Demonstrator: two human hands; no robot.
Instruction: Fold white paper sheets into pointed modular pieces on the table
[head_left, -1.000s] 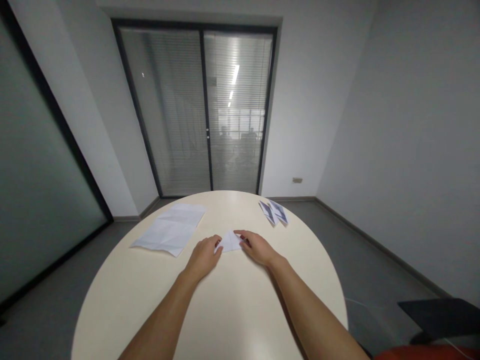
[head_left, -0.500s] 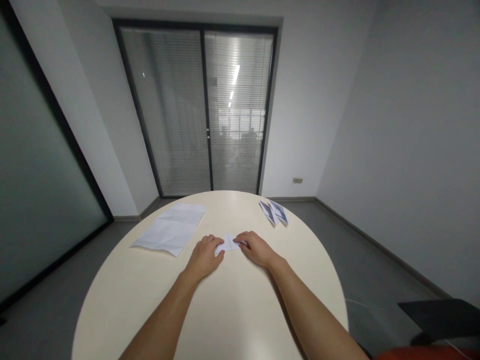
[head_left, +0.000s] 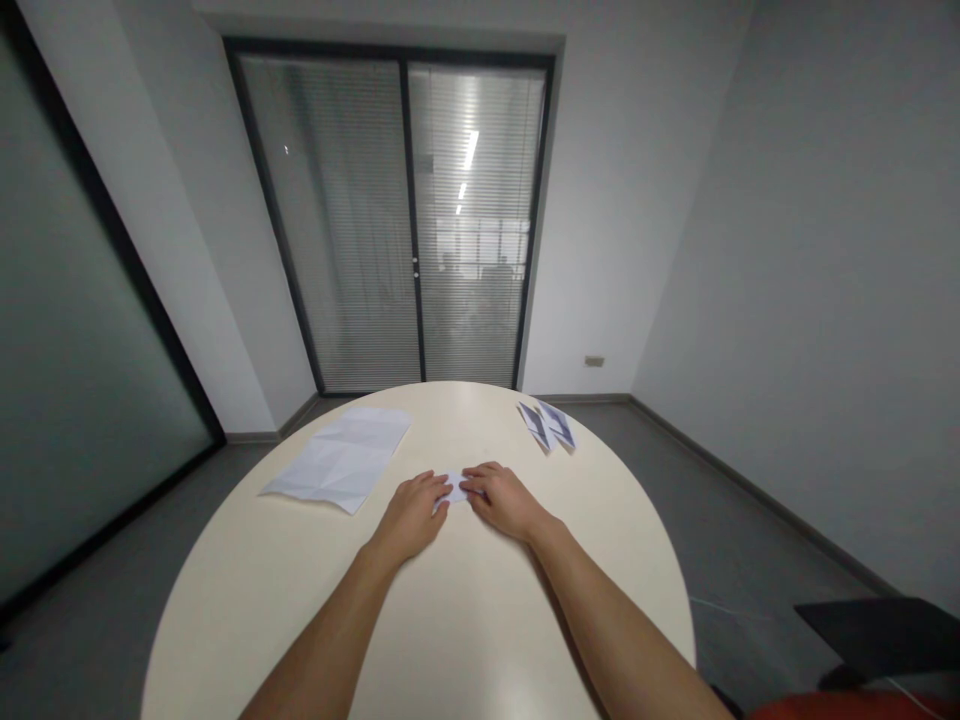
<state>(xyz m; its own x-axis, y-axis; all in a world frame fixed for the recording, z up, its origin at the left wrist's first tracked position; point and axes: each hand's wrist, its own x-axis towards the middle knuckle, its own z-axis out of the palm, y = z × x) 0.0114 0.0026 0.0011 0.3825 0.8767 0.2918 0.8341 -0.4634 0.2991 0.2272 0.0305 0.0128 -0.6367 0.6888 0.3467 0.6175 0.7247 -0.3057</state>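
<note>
A small folded white paper piece (head_left: 455,488) lies on the round cream table (head_left: 465,620), mostly covered by both hands. My left hand (head_left: 411,513) rests on its left end with fingers curled down onto it. My right hand (head_left: 504,498) presses on its right end, fingertips pinched at the paper. Only a small strip of the paper shows between the two hands.
A creased white sheet (head_left: 342,456) lies flat at the table's left back. Two folded printed paper pieces (head_left: 548,424) sit at the right back near the edge. A dark chair part (head_left: 877,636) stands at the lower right; glass sliding doors (head_left: 405,220) are ahead.
The two hands have moved closer together over the folded paper, which was a visible upright triangle and is now flattened and nearly hidden.
</note>
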